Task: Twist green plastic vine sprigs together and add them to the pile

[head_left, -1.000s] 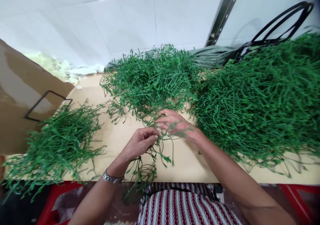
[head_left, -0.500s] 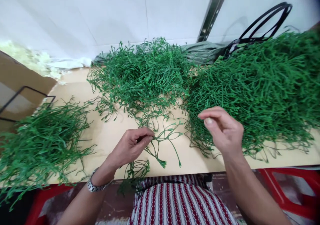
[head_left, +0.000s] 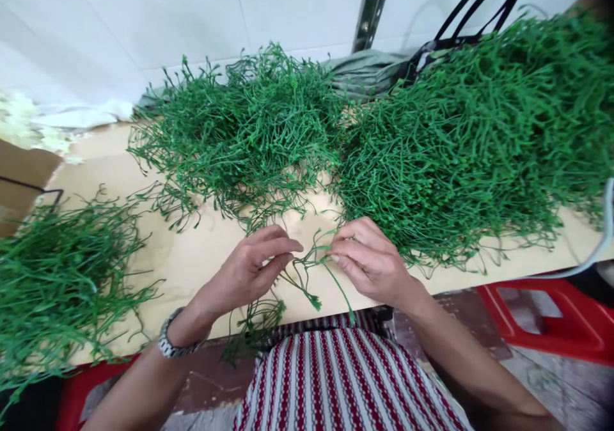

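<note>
Between my hands, above the front of the table, is a green artificial plant sprig (head_left: 302,277) with thin branching stems and small budded tips. My left hand (head_left: 254,261), with a metal-banded watch on its wrist, pinches the sprig's left end between thumb and forefinger. From the right, my right hand (head_left: 369,261) closes thumb and fingers on one of the sprig's branches. Below my left hand, a few more green stems (head_left: 261,319) hang at the table edge. A pile of green stems (head_left: 240,130) lies just beyond my hands.
A larger heap of green stems (head_left: 470,143) covers the table's right side; another pile (head_left: 71,271) lies at left. A cardboard box (head_left: 23,175) stands at far left, with pale yellow flowers behind it. Red stools (head_left: 547,322) sit under the table edge. Black bag handles (head_left: 480,2) rise at the back.
My right hand has come left and down from over the right heap to the sprig and pinched a branch. My left hand keeps its pinch. The view has shifted to the right.
</note>
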